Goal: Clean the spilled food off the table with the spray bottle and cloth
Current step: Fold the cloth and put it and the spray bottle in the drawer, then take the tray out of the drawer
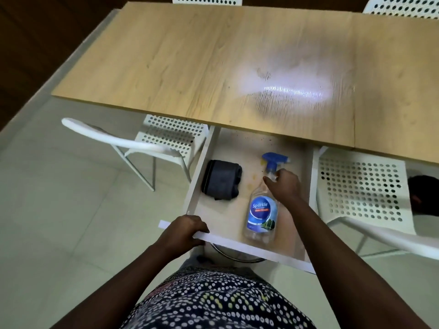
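- The step in hand looks like fetching the tools: the drawer [251, 251] under the wooden surface [166, 67] stands pulled open.
- The left hand [183, 230] grips the drawer's front edge, fingers curled over it.
- The right hand [285, 186] closes round the neck of the spray bottle [261, 210], just below its blue trigger head.
- Inside the drawer, the bottle lies on its side toward the right; a folded dark cloth [221, 181] lies to the left, apart from it.
- Next, the bottle likely needs lifting out, then the cloth.
- The surface shows a smeared, speckled patch [285, 91] above the drawer, probably the spill, under glare.
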